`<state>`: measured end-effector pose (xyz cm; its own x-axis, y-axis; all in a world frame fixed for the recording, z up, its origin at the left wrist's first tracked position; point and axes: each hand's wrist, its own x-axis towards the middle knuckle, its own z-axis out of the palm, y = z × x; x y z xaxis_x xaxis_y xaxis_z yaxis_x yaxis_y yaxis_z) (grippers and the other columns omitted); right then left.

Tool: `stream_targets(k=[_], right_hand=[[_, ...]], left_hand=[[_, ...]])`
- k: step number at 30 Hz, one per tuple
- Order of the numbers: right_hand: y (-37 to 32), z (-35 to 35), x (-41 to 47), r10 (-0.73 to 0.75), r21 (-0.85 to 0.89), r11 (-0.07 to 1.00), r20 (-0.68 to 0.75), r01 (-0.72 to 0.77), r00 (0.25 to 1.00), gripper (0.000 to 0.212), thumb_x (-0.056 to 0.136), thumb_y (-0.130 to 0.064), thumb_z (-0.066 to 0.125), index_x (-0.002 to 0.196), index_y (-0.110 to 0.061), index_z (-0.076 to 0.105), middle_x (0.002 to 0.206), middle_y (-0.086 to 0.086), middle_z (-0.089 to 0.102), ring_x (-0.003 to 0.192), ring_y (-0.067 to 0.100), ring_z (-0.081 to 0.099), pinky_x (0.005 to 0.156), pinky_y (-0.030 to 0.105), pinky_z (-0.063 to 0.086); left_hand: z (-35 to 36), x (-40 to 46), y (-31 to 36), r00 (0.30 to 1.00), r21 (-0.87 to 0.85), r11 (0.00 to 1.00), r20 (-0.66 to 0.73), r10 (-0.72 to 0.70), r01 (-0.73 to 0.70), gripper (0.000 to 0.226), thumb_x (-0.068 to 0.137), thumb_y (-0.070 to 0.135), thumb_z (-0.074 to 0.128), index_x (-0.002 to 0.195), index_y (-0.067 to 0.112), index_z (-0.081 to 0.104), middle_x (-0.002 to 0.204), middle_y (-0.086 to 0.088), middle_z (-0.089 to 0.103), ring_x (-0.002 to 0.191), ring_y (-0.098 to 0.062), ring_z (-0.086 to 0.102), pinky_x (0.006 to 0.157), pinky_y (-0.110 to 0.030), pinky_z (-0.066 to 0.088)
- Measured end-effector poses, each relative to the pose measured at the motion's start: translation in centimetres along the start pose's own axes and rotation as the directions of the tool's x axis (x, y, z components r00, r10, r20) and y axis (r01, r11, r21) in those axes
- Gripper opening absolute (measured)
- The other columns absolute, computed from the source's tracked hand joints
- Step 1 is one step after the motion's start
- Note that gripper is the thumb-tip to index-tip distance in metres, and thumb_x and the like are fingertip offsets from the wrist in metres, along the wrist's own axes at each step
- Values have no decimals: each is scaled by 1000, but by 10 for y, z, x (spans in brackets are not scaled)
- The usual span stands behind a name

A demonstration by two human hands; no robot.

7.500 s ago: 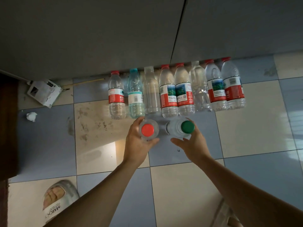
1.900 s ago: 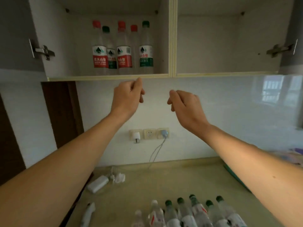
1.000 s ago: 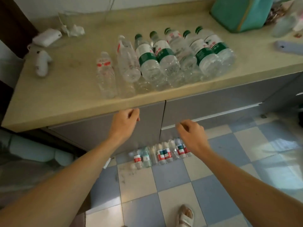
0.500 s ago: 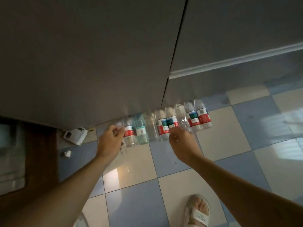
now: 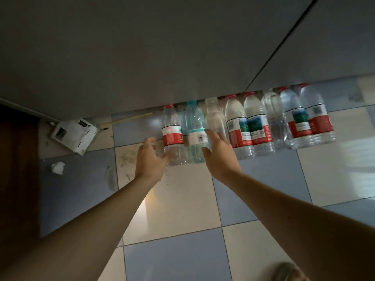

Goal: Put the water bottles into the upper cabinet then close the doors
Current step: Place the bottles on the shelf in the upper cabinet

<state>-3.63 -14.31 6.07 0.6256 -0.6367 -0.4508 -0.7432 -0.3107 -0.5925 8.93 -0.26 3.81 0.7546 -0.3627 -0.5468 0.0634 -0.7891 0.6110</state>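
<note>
checkered tile floor [image 5: 182,203], bottle row [image 5: 249,126], crumpled paper [image 5: 58,167]

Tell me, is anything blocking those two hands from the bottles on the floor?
Nothing visible does. The left hand reaches open at the red-labelled bottle at the row's left end, and the right hand at the teal-capped bottle beside it; only bare floor tiles lie beneath the arms.

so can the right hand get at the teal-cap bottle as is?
Probably yes. The right hand is open right beside the teal-cap bottle, fingers spread past its label, nothing between. Neighbouring bottles crowd both sides, so the grip may be tight.
</note>
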Motion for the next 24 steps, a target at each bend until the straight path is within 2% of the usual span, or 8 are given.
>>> stream_targets(k=[3, 7, 12, 19, 24], right_hand=[[3, 15, 15, -61, -46, 997, -43, 59, 997, 59, 99, -18, 59, 153, -21, 36, 150, 8, 45, 131, 28, 50, 107, 43, 44], [5, 34, 19, -61, -112, 992, -103, 50, 993, 64, 97, -23, 64, 153, -19, 35, 144, 9, 51, 129, 28, 49, 107, 45, 46], [6, 47, 12, -14, -116, 993, -95, 3, 995, 71, 93, -25, 70, 153, -21, 33, 139, 8, 49, 125, 29, 49, 105, 43, 45], [7, 51, -10, 69, -62, 996, 27, -67, 997, 89, 87, -20, 77, 157, -29, 23, 128, 7, 48, 114, 28, 56, 101, 42, 48], [17, 56, -36, 107, -34, 994, 141, -104, 984, 98, 81, -22, 81, 155, -35, 19, 122, 4, 46, 111, 24, 54, 92, 42, 53]], left_hand=[[14, 15, -3, 998, -34, 999, 45, 32, -30, 80, 79, 42, 83, 144, 18, 43, 132, -7, 60, 114, -28, 61, 98, -45, 51], [25, 18, -9, 997, -110, 993, 62, 55, -48, 83, 79, 32, 84, 149, 27, 40, 131, 1, 64, 114, -22, 62, 99, -43, 52], [24, 15, -14, 994, -107, 994, 99, 39, -29, 86, 81, 33, 82, 153, 31, 36, 138, 1, 61, 122, -23, 59, 103, -47, 50], [13, -14, -35, 982, -104, 995, 189, 19, 1, 83, 83, 25, 82, 152, 29, 37, 137, 4, 60, 125, -22, 57, 106, -48, 48], [9, -43, -59, 960, -122, 992, 279, -1, 36, 81, 79, 23, 85, 146, 29, 40, 127, 10, 63, 118, -18, 62, 101, -42, 53]])
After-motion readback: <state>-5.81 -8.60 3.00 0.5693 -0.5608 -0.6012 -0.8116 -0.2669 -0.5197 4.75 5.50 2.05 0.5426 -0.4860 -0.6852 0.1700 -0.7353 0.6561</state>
